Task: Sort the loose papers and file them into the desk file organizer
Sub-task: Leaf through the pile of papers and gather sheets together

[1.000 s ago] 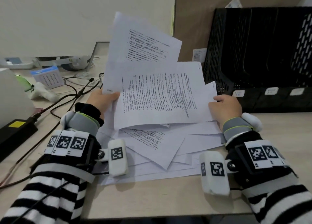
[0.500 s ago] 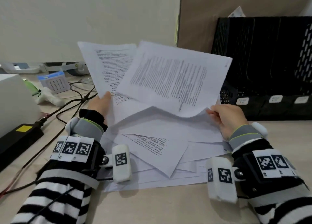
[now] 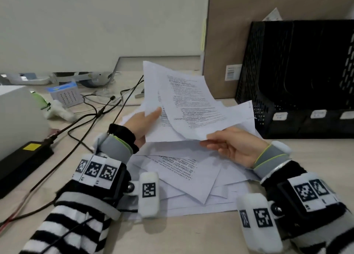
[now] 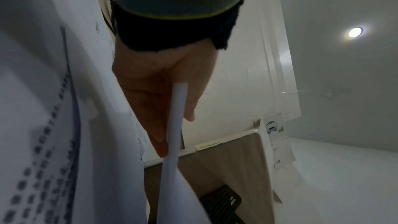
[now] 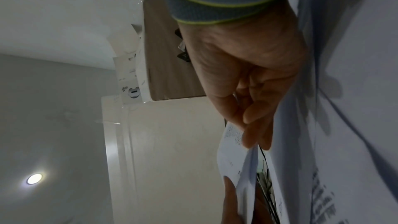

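A few printed sheets are held up above a loose pile of papers on the desk. My left hand pinches their left edge, thumb on the front; the left wrist view shows the held sheets edge-on between thumb and fingers. My right hand pinches the lower right corner of the front sheet; in the right wrist view its fingers close on that sheet. The black mesh file organizer stands at the right, its slots dark.
Black cables and a black power brick lie on the left of the desk. A white box, a small calendar card and a brown panel stand behind.
The held sheets have dropped lower and swung left. My right hand has moved left and in, now pinching the front sheet's lower corner with its palm turned sideways. The view tilted up.
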`<state>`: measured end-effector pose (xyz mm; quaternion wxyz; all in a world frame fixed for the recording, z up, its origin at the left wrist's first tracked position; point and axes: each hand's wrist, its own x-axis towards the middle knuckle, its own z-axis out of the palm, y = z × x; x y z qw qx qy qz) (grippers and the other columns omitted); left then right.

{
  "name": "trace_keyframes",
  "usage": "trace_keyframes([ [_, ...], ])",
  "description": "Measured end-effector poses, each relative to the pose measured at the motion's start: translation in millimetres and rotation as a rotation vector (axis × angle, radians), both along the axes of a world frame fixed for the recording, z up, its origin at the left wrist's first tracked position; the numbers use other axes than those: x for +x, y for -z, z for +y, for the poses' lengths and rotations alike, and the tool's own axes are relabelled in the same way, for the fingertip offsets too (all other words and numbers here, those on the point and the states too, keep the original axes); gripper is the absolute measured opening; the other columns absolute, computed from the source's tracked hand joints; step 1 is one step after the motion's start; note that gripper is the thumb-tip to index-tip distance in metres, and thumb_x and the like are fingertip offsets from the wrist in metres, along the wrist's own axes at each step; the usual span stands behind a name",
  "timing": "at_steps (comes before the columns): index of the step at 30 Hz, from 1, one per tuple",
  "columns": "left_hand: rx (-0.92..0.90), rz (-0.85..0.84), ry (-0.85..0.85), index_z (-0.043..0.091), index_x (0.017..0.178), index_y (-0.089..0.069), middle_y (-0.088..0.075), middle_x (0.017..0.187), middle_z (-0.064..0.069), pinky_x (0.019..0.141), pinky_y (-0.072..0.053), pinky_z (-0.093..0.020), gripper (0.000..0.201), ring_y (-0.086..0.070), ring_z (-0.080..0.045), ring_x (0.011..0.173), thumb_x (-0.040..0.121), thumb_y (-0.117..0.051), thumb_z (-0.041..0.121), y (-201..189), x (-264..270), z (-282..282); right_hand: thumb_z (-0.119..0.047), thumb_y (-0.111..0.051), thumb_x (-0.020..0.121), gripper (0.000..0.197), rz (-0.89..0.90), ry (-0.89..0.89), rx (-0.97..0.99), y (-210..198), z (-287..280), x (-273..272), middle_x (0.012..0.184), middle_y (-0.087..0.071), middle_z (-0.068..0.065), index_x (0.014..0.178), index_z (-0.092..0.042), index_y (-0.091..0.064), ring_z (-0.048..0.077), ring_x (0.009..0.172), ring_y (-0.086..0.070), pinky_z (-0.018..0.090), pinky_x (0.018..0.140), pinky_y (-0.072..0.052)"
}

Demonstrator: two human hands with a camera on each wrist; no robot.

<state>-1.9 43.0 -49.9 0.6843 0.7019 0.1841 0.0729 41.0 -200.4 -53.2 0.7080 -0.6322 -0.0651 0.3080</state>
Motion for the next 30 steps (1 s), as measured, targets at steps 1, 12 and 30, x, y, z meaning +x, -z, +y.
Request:
trace_keyframes([
  [1,-0.013,-0.009,0.029,0.013,0.121,-0.06,-0.071,0.111,-0.005,0.097,-0.049,-0.045,0.055,-0.067,-0.027,0.103,0.079,-0.069,0.048,1,1,-2,-0.006,-0.057,0.091,0.007,-0.024,-0.037,-0.042,0,1,-1,0.075,-0.075,0.009,0.09,-0.002,-0.063,0.005,0.049,-0.066,0.011,0.036,-0.043],
  [12,-0.022,-0.106,-0.071,0.009,0.097,-0.065,-0.07,0.097,-0.01,0.071,-0.056,-0.033,0.016,-0.068,-0.024,0.079,0.085,-0.063,-0.003,9,6,7,-0.03,-0.06,0.091,0.02,-0.19,0.47,-0.128,12,-9,23,0.084,-0.066,-0.001,0.104,-0.015,-0.059,0.011,0.054,-0.056,0.017,0.037,-0.027],
  [30,-0.072,0.226,0.129,0.006,0.105,-0.059,-0.071,0.086,-0.01,0.051,-0.058,-0.031,0.016,-0.069,-0.023,0.066,0.095,-0.048,0.0,11,1,6,-0.012,-0.046,0.096,0.016,-0.201,0.241,-0.274,17,-6,19,0.078,-0.069,0.007,0.086,-0.01,-0.058,0.011,0.048,-0.065,0.019,0.038,-0.024],
])
